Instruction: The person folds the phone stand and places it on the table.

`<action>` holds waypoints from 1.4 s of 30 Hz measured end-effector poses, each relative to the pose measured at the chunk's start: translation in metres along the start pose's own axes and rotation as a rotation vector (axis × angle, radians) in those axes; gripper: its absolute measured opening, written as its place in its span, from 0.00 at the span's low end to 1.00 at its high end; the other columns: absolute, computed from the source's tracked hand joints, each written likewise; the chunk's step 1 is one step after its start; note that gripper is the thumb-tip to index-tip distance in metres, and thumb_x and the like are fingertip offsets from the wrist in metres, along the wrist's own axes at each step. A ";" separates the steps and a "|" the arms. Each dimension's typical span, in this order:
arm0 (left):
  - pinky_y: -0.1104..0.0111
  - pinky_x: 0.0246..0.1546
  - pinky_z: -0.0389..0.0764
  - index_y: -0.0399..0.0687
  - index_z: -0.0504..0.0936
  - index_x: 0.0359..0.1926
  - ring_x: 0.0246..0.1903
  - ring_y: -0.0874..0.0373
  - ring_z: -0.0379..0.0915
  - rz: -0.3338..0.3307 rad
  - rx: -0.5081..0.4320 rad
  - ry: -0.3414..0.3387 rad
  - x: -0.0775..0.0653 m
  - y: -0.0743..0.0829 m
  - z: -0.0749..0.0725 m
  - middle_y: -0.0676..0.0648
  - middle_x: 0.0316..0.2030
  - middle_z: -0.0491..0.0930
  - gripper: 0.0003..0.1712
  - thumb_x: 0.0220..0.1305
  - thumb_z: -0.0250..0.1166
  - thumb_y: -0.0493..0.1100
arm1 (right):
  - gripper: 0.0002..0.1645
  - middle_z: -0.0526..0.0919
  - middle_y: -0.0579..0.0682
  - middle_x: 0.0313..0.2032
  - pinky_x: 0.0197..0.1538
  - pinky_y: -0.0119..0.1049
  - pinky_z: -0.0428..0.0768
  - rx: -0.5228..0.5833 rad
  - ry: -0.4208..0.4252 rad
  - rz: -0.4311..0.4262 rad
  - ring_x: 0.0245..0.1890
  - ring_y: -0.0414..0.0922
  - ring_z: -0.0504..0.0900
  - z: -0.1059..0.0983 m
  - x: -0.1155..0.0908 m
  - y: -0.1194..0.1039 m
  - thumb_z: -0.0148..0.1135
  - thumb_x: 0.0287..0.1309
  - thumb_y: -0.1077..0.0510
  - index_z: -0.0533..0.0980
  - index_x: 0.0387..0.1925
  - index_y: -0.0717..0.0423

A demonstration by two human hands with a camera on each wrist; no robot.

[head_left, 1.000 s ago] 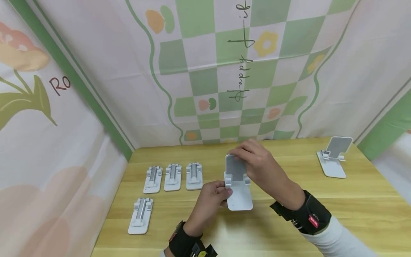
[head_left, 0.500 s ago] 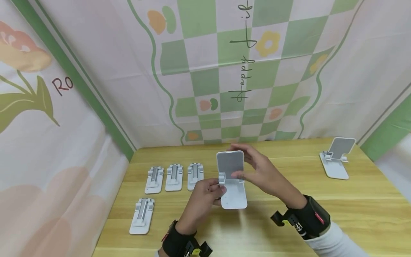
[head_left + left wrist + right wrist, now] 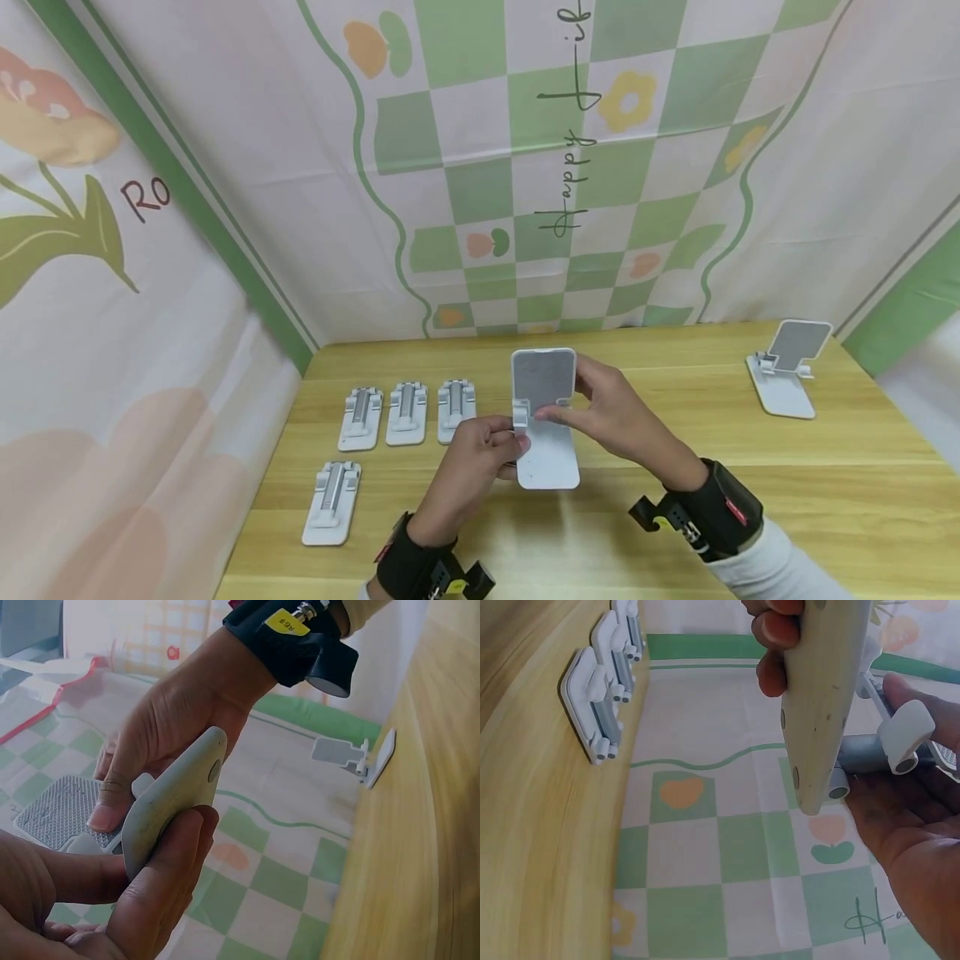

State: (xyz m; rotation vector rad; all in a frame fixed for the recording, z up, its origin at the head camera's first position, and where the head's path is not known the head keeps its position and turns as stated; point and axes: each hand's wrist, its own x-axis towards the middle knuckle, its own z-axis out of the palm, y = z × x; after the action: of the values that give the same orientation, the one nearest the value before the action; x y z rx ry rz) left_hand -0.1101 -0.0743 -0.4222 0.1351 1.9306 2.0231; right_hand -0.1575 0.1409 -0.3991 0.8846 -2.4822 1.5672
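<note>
Near the middle of the scene we find both hands closed on one white phone stand [image 3: 548,458], which is lifted just above the surface [image 3: 600,550], its shadow falling beneath. The left hand [image 3: 480,450] pinches the left edge of the base, thumb on the face turned towards us and fingers behind, opened only as wide as that thin slab; we take this as the steadying grip, since it leaves the rest of the base uncovered. The right hand [image 3: 618,412] holds the grey-faced panel [image 3: 543,375] from the right, its thumb laid across the front close to the hinge [image 3: 521,415] and its other fingers tucked behind, largely hidden from the head view; a grip so near the joint would, we judge, give good control of the panel's tilt. The panel stands unfolded from the base, though its exact angle we cannot tell. To the left, three folded stands [image 3: 407,414] lie in a neat far row, with another folded stand [image 3: 331,504] nearer us; the even spacing probably makes each easy to pick up singly. At the far right an opened stand [image 3: 781,400] rests on its base with its panel raised, well apart from the folded ones, perhaps to keep the two kinds separate. Beyond the far edge hangs a checked cloth [image 3: 472,117].
</note>
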 end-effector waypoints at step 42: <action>0.67 0.40 0.90 0.28 0.80 0.61 0.42 0.54 0.89 -0.025 0.038 0.044 0.001 0.000 -0.003 0.37 0.44 0.90 0.20 0.76 0.62 0.38 | 0.22 0.86 0.47 0.39 0.40 0.37 0.84 -0.555 0.175 -0.555 0.41 0.44 0.82 -0.021 0.021 -0.049 0.81 0.42 0.77 0.86 0.40 0.58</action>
State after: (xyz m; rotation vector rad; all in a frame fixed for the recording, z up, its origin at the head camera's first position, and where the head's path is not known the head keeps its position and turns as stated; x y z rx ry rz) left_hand -0.1118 -0.0767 -0.4225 0.0764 1.9885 1.9901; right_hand -0.1546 0.1343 -0.3422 1.1308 -2.1062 0.6988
